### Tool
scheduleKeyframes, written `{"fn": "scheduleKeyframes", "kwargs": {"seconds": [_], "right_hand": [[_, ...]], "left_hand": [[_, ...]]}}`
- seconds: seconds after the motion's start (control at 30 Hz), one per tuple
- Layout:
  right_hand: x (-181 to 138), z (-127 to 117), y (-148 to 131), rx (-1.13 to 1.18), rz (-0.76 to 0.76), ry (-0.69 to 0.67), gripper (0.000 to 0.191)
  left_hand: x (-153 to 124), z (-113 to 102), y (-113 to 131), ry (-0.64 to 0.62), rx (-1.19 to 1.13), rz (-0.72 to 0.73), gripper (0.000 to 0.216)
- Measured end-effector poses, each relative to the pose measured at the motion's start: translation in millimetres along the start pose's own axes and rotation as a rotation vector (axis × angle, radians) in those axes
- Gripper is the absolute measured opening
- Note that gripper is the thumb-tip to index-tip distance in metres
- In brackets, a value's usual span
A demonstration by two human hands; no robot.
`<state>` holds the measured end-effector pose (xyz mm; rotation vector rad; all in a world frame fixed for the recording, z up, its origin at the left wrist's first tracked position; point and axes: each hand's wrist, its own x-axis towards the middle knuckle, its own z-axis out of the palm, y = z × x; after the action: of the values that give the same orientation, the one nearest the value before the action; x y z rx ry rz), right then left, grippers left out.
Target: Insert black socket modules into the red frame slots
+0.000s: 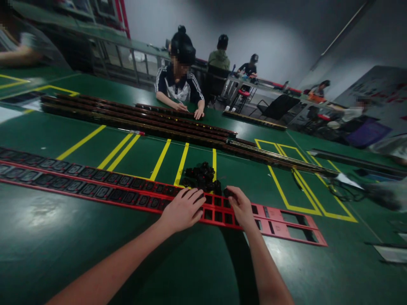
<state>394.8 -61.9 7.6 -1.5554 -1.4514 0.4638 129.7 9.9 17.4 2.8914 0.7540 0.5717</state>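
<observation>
Two long red slotted strips [214, 208] lie side by side across the green table. Black sockets [102, 192] fill their slots on the left, while slots between my hands show bare openings. My left hand [184, 207] lies on the strips with its fingers stretched out, over the last filled slots. With fingers curled, my right hand [241, 206] grips a small black socket [227, 192] at the strips' far edge. Just beyond the strips sits a heap of loose black sockets [203, 176]. What lies under my left palm is hidden.
Long dark metal bars [143, 118] lie stacked across the table beyond the heap. Yellow tape lines [160, 159] mark the green surface. A co-worker [179, 80] sits opposite with both hands at the bars. Cables [345, 190] lie at the right.
</observation>
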Motion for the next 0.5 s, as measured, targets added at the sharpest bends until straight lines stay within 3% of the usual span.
{"fn": "scheduleKeyframes", "kwargs": {"seconds": [0.3,0.5], "right_hand": [[0.5,1.2,-12.9,-0.082,0.040,-0.062,0.017],[0.7,4.3,-16.6,-0.089,0.065,-0.061,0.027]], "left_hand": [[-0.4,0.2,0.1,-0.022,0.007,0.005,0.040],[0.6,-1.4,1.0,-0.017,0.003,-0.002,0.039]]}}
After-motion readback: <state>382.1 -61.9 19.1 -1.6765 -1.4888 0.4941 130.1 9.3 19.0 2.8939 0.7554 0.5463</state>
